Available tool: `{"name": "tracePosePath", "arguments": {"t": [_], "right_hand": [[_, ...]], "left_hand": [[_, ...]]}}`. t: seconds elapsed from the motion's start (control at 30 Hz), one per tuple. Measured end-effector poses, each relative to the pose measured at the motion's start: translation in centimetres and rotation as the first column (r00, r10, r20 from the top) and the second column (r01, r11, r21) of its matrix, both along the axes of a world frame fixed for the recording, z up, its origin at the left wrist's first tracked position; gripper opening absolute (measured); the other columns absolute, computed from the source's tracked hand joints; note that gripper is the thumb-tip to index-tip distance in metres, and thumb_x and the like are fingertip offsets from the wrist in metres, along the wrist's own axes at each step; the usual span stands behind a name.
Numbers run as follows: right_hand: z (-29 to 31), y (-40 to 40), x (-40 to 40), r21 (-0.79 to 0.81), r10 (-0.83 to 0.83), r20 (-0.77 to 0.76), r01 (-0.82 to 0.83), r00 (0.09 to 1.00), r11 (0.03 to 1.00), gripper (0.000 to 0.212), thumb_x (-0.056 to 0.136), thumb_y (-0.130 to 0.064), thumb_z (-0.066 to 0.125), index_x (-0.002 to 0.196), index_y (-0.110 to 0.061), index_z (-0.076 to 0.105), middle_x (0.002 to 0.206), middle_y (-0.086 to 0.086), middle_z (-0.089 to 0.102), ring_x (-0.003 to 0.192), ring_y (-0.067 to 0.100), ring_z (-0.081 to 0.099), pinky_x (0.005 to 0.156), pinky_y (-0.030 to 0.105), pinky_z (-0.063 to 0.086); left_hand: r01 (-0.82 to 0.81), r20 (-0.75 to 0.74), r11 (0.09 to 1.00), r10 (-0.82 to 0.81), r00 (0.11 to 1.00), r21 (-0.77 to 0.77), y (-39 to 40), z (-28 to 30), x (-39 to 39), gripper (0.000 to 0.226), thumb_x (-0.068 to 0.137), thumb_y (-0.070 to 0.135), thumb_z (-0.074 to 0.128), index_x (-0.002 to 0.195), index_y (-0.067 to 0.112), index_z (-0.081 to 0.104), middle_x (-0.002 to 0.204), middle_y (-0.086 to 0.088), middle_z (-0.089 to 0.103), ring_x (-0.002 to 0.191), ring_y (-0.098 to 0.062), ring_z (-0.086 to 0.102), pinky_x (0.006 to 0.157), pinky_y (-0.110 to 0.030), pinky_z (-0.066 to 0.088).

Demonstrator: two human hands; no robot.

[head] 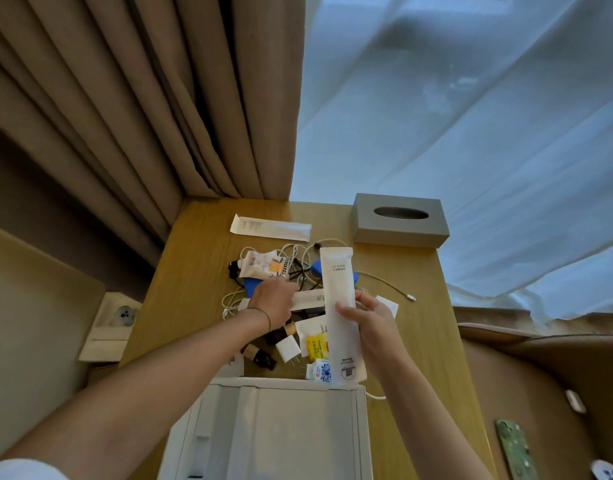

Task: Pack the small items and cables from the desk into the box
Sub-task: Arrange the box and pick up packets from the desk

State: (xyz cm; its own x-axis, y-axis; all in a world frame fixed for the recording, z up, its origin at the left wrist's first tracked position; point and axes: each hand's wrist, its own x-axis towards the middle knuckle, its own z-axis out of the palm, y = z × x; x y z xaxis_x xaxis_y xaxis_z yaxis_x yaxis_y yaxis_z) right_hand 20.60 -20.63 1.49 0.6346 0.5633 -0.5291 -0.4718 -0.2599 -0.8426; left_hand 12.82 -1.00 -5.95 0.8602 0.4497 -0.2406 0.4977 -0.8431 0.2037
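My right hand [370, 322] grips a long white paper sleeve [339, 289], holding it upright over the pile. My left hand [272, 299] reaches into the pile and pinches another white sleeve [310, 299] lying flat. Around them on the wooden desk [415, 341] lie tangled white cables [298, 258], a cream tube [260, 266], a white plug adapter [288, 348], a yellow packet [317, 346], small dark bottles [260, 356] and a blue item [251, 284]. The open white box [284, 427] sits at the desk's near edge, below my hands.
A third white sleeve [270, 227] lies at the back of the desk. A grey tissue box [400, 221] stands at the back right. Brown curtains [159, 98] and a sheer curtain [471, 116] hang behind. A brown seat [540, 393] with a phone [516, 448] is at the right.
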Motion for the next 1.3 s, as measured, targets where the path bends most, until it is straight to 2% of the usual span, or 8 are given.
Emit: {"name": "tracePosePath", "arguments": {"t": [0.13,0.27,0.43,0.53,0.73,0.83,1.13,1.3], "right_hand": [[1.1,-1.0,-1.5,0.081,0.012,-0.055,-0.008,0.998,0.997,0.038,0.081,-0.011,0.074,0.115,-0.025,0.069,0.105,0.005,0.077,0.102,0.031,0.071,0.076,0.041,0.058],[2.5,-2.2,-3.6,0.148,0.065,-0.034,-0.059,0.997,0.987,0.043,0.084,-0.018,0.074,0.126,-0.021,0.066,0.117,0.008,0.075,0.106,0.027,0.071,0.082,0.040,0.059],[2.1,-4.2,-7.8,0.074,0.141,0.027,-0.142,0.990,0.987,0.032,0.089,-0.018,0.073,0.121,-0.020,0.071,0.114,0.002,0.076,0.105,0.023,0.072,0.089,0.043,0.058],[0.7,-5.0,-10.6,-0.042,0.248,0.072,-0.246,0.966,0.968,0.034,0.088,-0.014,0.075,0.120,-0.022,0.070,0.112,-0.005,0.077,0.104,0.014,0.073,0.088,0.039,0.059],[-4.3,-5.2,-14.4,-0.227,0.273,0.011,-0.264,0.962,0.937,0.028,0.087,-0.005,0.074,0.115,-0.010,0.071,0.111,0.004,0.076,0.104,0.022,0.072,0.092,0.049,0.059],[-6.9,-5.1,-15.9,-0.245,0.283,-0.076,-0.293,0.956,0.924,0.023,0.087,0.000,0.071,0.107,-0.012,0.071,0.108,0.005,0.076,0.101,0.022,0.073,0.084,0.041,0.062],[-11.1,-3.6,-17.6,-0.387,0.340,-0.061,-0.336,0.939,0.859,0.014,0.088,-0.005,0.074,0.092,-0.019,0.073,0.093,0.000,0.076,0.083,0.012,0.072,0.058,0.021,0.058],[-12.7,-3.0,-17.8,-0.552,0.468,0.022,-0.380,0.884,0.743,0.007,0.090,-0.022,0.075,0.094,-0.017,0.073,0.098,0.004,0.077,0.084,0.018,0.073,0.066,0.030,0.063]], "left_hand": [[-0.136,0.177,0.981,0.160,0.971,-0.140,0.7,1.5,-1.5,0.011,0.093,0.014,0.055,0.101,0.017,0.061,0.101,-0.005,0.060,0.090,-0.029,0.062,0.063,-0.033,0.044],[-0.284,0.348,0.907,0.387,0.854,-0.311,0.7,4.7,-3.9,0.019,0.097,0.021,0.056,0.114,0.014,0.063,0.101,-0.007,0.068,0.075,-0.020,0.062,0.052,-0.025,0.045],[-0.285,0.444,0.732,0.625,0.642,-0.619,-1.1,8.5,-8.7,0.024,0.098,0.026,0.061,0.117,0.012,0.063,0.115,-0.002,0.068,0.098,-0.019,0.065,0.062,-0.016,0.052],[-0.257,0.431,0.667,0.680,0.594,-0.699,-2.7,9.7,-11.2,0.013,0.098,0.024,0.062,0.110,0.021,0.064,0.105,0.007,0.066,0.094,-0.012,0.065,0.058,-0.009,0.048],[-0.216,0.370,0.527,0.782,0.502,-0.822,-4.4,10.0,-15.8,0.011,0.096,0.020,0.064,0.099,0.031,0.065,0.098,0.012,0.071,0.089,-0.008,0.067,0.068,-0.024,0.053],[-0.234,0.320,0.462,0.827,0.462,-0.855,-4.9,9.7,-18.5,0.014,0.096,0.024,0.064,0.092,0.038,0.065,0.090,0.019,0.072,0.084,-0.003,0.068,0.063,-0.016,0.051],[-0.307,0.194,0.354,0.873,0.448,-0.883,-6.8,8.4,-24.3,0.011,0.095,0.029,0.064,0.091,0.039,0.065,0.092,0.018,0.072,0.087,-0.005,0.069,0.064,-0.019,0.052],[-0.288,0.124,0.303,0.853,0.507,-0.908,-8.3,8.1,-25.2,0.014,0.097,0.022,0.063,0.097,0.036,0.067,0.090,0.016,0.075,0.084,-0.003,0.072,0.061,-0.017,0.055]]}}
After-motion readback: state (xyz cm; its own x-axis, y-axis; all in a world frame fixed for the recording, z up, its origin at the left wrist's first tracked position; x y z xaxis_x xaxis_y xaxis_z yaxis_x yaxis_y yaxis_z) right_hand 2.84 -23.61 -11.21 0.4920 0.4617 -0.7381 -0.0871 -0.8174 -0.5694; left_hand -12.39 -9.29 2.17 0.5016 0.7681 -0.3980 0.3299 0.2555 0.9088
